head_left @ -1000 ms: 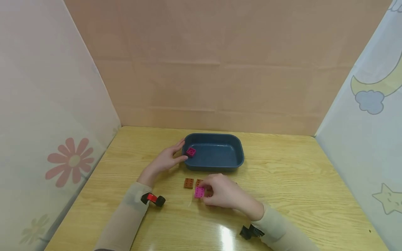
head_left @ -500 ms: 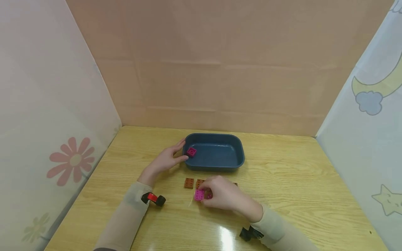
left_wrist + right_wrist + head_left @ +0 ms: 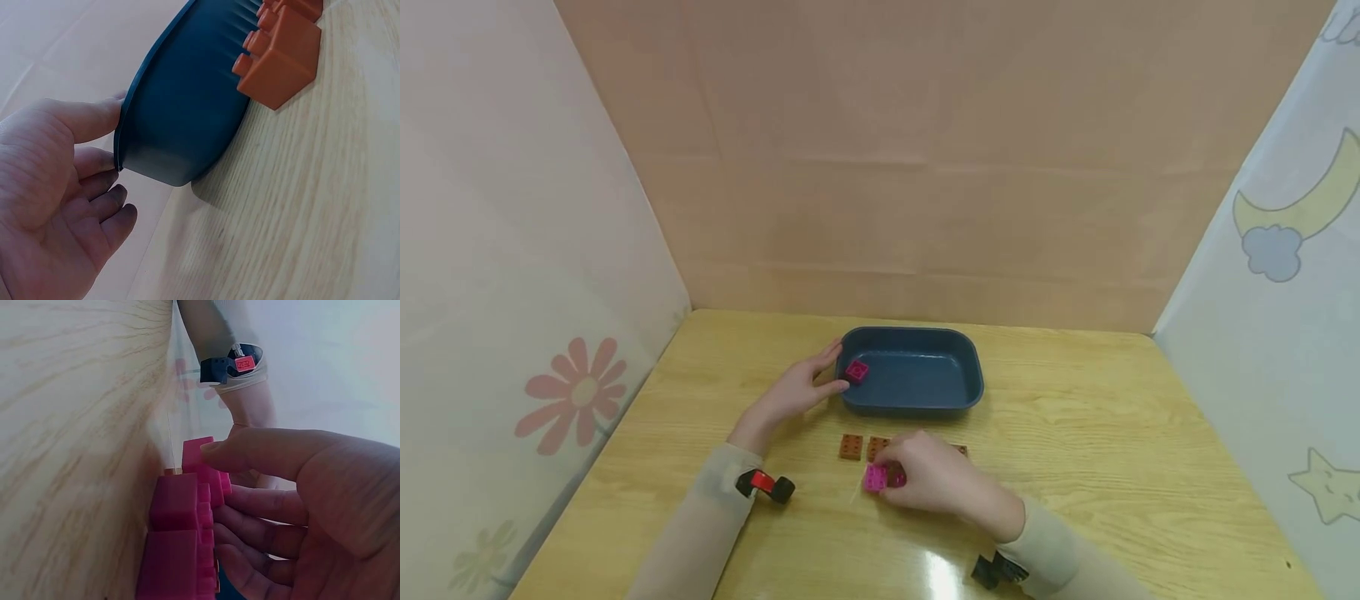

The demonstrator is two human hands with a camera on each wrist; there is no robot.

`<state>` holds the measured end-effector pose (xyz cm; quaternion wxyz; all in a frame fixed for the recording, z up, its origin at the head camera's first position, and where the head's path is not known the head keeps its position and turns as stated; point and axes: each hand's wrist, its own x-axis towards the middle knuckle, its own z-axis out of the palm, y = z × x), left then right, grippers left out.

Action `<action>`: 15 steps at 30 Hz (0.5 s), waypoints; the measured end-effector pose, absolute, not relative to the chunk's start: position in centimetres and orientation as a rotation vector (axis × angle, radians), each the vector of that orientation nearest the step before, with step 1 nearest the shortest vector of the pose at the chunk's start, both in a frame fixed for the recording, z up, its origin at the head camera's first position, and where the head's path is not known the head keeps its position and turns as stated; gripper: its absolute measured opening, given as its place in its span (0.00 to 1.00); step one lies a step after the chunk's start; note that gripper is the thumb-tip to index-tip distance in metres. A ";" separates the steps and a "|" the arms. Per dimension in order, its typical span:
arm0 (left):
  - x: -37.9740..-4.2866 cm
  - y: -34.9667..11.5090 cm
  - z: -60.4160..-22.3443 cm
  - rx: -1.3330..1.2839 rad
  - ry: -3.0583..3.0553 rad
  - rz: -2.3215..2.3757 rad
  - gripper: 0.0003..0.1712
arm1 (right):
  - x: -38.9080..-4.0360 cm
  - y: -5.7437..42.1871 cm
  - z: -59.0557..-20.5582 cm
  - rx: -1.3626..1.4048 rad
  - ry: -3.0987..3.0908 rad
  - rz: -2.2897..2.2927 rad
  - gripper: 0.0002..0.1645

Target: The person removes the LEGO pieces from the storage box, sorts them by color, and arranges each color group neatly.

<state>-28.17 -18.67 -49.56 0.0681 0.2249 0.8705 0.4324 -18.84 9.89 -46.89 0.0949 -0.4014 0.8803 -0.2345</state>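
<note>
My right hand point(image 3: 928, 477) pinches a pink toy building brick point(image 3: 201, 464) between thumb and fingers, low over the table in front of the tray. In the right wrist view, a second pink brick point(image 3: 174, 503) and a third pink brick point(image 3: 167, 565) stand in a row beside it, partly hidden by the hand in the head view. My left hand point(image 3: 793, 395) rests at the left end of a dark blue tray point(image 3: 181, 100), its extended fingers and thumb touching the rim. Inside that tray, a dark pink brick point(image 3: 857, 372) lies near the left wall.
An orange brick point(image 3: 851, 447) and another orange brick point(image 3: 877, 447) sit between tray and right hand. Part of a further orange-brown brick point(image 3: 960, 450) shows behind the right hand. Cloth walls bound the wooden table point(image 3: 1090, 417) on three sides.
The right hand has brought the pinched pink brick slightly closer to the person. The left hand stays at the tray. The whole head view has shifted a little.
</note>
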 end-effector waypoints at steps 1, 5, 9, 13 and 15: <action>-28.1 -18.7 -49.6 0.678 2.622 1.307 0.48 | -18.8 9.9 -47.0 -1.188 2.613 -0.690 0.17; -28.2 -18.6 -49.7 0.676 2.623 1.326 0.48 | -18.8 9.9 -47.1 -1.186 2.623 -0.672 0.17; -28.3 -18.6 -49.8 0.667 2.627 1.321 0.47 | -18.8 9.8 -46.9 -1.184 2.633 -0.643 0.18; -28.4 -18.7 -49.8 0.661 2.631 1.305 0.47 | -18.7 9.8 -46.9 -1.179 2.637 -0.621 0.18; -28.4 -18.7 -49.9 0.662 2.627 1.305 0.47 | -18.7 9.8 -46.9 -1.179 2.635 -0.617 0.18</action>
